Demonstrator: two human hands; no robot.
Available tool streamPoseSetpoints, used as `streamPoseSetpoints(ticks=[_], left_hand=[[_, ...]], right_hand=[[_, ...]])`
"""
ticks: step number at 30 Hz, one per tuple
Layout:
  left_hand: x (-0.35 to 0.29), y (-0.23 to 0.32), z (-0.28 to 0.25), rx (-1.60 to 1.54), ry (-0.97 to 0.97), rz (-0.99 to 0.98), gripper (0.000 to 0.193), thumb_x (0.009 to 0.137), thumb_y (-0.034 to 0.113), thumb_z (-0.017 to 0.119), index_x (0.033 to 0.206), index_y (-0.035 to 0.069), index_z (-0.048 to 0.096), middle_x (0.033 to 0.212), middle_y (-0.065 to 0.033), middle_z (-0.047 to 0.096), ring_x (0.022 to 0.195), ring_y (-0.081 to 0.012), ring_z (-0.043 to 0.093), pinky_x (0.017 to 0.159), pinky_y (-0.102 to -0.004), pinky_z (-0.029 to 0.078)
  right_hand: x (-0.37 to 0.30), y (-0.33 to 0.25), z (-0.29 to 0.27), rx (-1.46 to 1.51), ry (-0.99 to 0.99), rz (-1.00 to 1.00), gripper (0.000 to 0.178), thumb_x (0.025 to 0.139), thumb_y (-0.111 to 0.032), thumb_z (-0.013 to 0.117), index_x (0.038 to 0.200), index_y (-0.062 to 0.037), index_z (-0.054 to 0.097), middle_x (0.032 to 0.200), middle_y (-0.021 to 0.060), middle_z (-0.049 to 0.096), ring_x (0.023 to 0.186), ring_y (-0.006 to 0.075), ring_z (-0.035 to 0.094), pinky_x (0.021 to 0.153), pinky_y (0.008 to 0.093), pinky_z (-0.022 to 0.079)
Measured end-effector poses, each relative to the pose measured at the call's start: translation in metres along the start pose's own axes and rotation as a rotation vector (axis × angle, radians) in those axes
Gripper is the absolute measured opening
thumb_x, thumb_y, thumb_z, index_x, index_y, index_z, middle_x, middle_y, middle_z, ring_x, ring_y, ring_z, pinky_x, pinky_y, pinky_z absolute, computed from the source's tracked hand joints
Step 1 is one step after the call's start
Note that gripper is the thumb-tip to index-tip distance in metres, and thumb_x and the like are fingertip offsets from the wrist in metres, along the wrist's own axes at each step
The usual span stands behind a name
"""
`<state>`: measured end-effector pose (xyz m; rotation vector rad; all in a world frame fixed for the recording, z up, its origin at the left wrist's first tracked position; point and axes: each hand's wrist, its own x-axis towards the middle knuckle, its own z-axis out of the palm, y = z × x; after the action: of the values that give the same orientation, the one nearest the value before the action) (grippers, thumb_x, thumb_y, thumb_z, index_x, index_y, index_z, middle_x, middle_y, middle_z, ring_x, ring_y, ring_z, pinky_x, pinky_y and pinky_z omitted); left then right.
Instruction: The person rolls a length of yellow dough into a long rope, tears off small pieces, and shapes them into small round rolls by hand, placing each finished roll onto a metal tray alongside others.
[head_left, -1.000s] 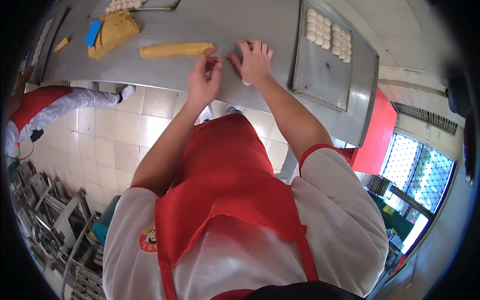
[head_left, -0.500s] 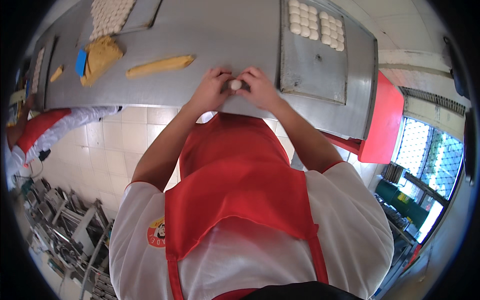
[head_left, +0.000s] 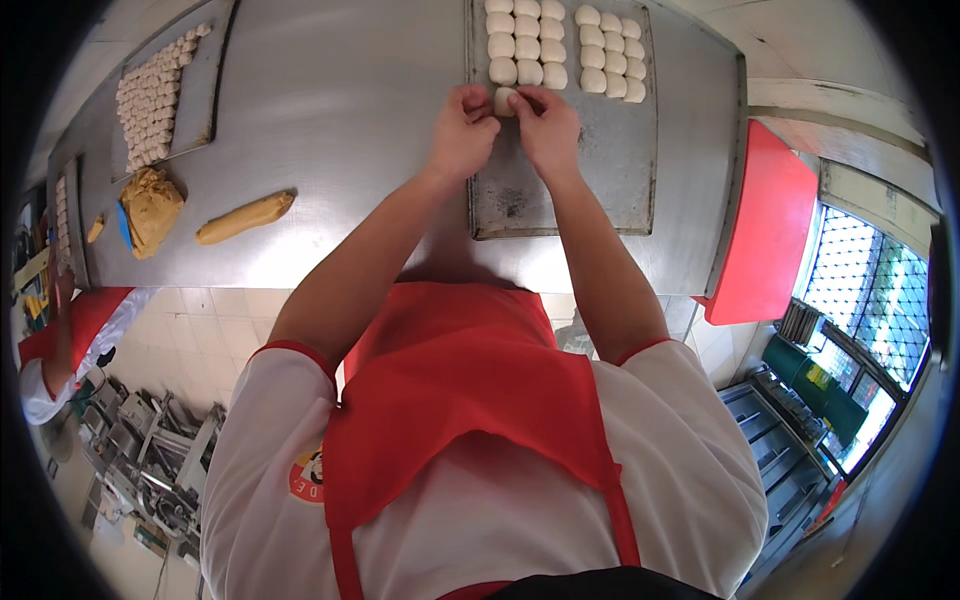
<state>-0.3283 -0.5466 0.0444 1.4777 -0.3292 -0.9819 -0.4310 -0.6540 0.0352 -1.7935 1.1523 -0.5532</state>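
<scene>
Just below the nearest row on the metal baking tray (head_left: 545, 210), a round white dough ball (head_left: 504, 102) sits between my two hands. My right hand (head_left: 548, 130) pinches it from the right, thumb and forefinger on its side. On the other side my left hand (head_left: 464, 135) is closed, its curled fingers against the ball's left edge; part of that grip is hidden. Beyond my fingers, white dough balls (head_left: 527, 48) stand in tight rows. A second block of dough balls (head_left: 611, 60) lies to the right on the same tray.
On the steel table (head_left: 340, 120) lie a yellowish dough roll (head_left: 245, 217) and a tan dough mass (head_left: 152, 212) with a blue scraper (head_left: 124, 226). Small dough pieces (head_left: 155, 105) fill a tray at far left. A co-worker's arm (head_left: 62, 320) shows at the left edge.
My hands have moved from the bare table rightward and away from me onto the tray, bringing the dough ball with them. The view has shifted to the right.
</scene>
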Motion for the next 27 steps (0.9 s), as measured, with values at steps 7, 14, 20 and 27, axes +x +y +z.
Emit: streamPoseSetpoints(ticks=[7,14,20,27], left_hand=[[0.007,0.000,0.002,0.099,-0.016,-0.001,0.054,0.096,-0.001,0.056,0.149,-0.004,0.046,0.145,-0.0176,0.058,0.134,-0.0262,0.060,0.114,-0.0368,0.047],[-0.022,0.027,-0.038,-0.011,-0.058,0.014,0.060,0.102,0.004,0.060,0.158,0.002,0.041,0.156,-0.0184,0.053,0.139,-0.0274,0.057,0.116,-0.0381,0.046],[-0.083,0.023,-0.207,0.877,0.282,0.353,0.059,0.100,0.016,0.073,0.153,0.006,0.051,0.151,-0.0152,0.059,0.137,-0.0320,0.058,0.117,-0.0457,0.044],[-0.117,-0.001,-0.331,1.368,0.160,0.494,0.037,0.088,0.029,0.083,0.120,0.011,0.074,0.119,-0.0087,0.068,0.122,-0.0297,0.063,0.120,-0.0576,0.034]], right_hand=[[0.003,0.002,0.020,0.057,0.135,-0.058,0.035,0.091,-0.017,0.085,0.116,0.0016,0.068,0.096,0.0165,0.077,0.084,0.0267,0.077,0.077,0.0391,0.061],[-0.009,0.007,0.011,-0.138,0.100,-0.273,0.039,0.103,-0.027,0.071,0.133,-0.0023,0.065,0.144,0.0207,0.063,0.133,0.0364,0.061,0.109,0.0494,0.049],[-0.021,0.019,0.027,-0.875,0.016,-0.562,0.066,0.109,-0.050,0.048,0.159,-0.0073,0.051,0.173,0.0049,0.037,0.159,0.0412,0.026,0.126,0.0647,0.015],[-0.108,-0.082,0.127,-0.062,-0.520,-0.332,0.047,0.102,-0.028,0.070,0.143,-0.0041,0.064,0.145,0.0162,0.065,0.127,0.0353,0.065,0.105,0.0463,0.054]])
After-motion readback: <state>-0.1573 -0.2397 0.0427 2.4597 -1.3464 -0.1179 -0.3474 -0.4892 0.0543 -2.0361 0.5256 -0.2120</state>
